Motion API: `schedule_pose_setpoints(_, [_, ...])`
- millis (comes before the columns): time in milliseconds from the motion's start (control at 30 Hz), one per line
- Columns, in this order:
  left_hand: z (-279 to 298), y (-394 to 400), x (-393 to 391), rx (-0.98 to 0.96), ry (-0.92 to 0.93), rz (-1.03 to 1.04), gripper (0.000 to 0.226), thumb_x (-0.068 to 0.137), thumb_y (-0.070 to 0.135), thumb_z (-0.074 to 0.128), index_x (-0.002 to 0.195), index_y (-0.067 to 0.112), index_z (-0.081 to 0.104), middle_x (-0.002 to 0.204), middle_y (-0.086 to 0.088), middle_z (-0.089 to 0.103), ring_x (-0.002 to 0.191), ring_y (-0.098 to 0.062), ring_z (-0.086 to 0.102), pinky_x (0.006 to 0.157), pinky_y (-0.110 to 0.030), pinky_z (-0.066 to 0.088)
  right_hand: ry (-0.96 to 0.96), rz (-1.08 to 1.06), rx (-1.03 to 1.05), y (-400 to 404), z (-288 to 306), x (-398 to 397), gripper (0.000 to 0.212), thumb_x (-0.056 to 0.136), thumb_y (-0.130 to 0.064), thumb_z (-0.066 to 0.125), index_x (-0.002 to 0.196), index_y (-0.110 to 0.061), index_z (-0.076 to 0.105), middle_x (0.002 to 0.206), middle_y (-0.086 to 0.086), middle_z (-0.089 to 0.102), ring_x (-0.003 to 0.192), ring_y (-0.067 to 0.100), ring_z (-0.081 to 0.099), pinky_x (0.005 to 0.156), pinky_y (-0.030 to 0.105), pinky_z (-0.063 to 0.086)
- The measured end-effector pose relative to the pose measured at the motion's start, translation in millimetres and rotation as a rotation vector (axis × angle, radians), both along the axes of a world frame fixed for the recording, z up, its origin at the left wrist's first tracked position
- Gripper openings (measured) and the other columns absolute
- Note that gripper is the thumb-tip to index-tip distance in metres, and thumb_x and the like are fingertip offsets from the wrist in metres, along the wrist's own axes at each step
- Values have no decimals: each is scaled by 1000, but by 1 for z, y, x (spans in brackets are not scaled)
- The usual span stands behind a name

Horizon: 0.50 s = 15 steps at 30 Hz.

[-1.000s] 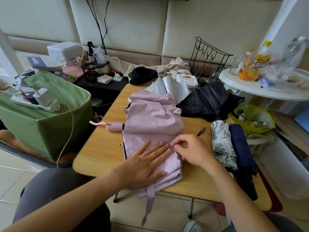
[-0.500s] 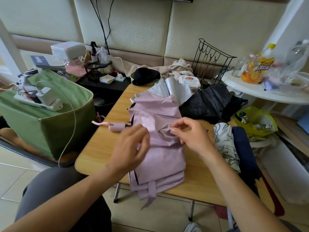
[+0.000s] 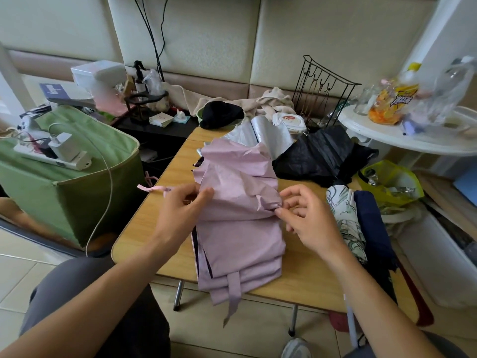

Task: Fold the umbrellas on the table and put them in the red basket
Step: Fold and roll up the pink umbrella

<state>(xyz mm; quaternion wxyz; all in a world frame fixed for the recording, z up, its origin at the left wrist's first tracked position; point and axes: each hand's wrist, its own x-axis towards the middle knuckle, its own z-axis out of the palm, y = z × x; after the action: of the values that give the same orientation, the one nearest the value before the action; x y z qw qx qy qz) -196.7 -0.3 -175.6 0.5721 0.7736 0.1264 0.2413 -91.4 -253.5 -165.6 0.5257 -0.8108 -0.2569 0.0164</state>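
A pink umbrella (image 3: 237, 202) of thin, creased, matte fabric is lying in flat stacked pleats on the smooth wooden table (image 3: 304, 275), its strap hanging over the near edge at six o'clock. The left hand (image 3: 178, 213) is pinching the canopy's edge at nine o'clock of the bundle; the right hand (image 3: 307, 218) is pinching a crumpled fold at three o'clock. A glossy black umbrella (image 3: 322, 161) is sprawling at one o'clock.
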Motion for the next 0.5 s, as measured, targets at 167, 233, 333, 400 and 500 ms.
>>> schedule_pose_setpoints(167, [2, 0, -9, -213, -112, 3, 49, 91, 35, 62, 79, -9, 46, 74, -16, 39, 73, -21, 37, 71, -39, 29, -80, -39, -5, -17, 18, 0, 15, 95, -7, 70, 100, -21, 65, 82, -3, 66, 54, 20, 62, 52, 26, 49])
schedule_pose_setpoints(233, [6, 2, -11, -259, -150, -27, 40, 90, 32, 59, 78, -5, 49, 77, -20, 42, 78, -22, 39, 75, -40, 31, -74, -49, 13, -22, 22, 3, 15, 97, -7, 67, 96, -22, 67, 77, -3, 65, 57, 17, 62, 55, 25, 50])
schedule_pose_setpoints(333, [9, -2, -13, -286, -162, -123, 28, 97, 16, 52, 70, 17, 61, 75, 1, 56, 76, -13, 50, 71, -30, 39, -7, -4, 38, -18, 20, 3, 10, 97, -9, 68, 97, -19, 68, 79, -3, 66, 60, 16, 64, 58, 28, 51])
schedule_pose_setpoints(400, [7, -6, -13, -295, -157, -190, 25, 95, 12, 49, 80, 13, 68, 82, 1, 66, 80, -12, 59, 72, -22, 47, 43, 11, 79, -11, 16, -1, 4, 97, -15, 70, 100, -17, 69, 79, -7, 69, 62, 16, 64, 59, 30, 53])
schedule_pose_setpoints(500, [8, -12, -14, -300, -135, -216, 27, 88, 17, 48, 79, 13, 74, 83, -2, 69, 83, -15, 64, 74, -18, 51, 103, -18, 158, -3, 11, -3, 6, 95, -20, 74, 98, -14, 73, 78, -7, 71, 62, 14, 65, 57, 27, 53])
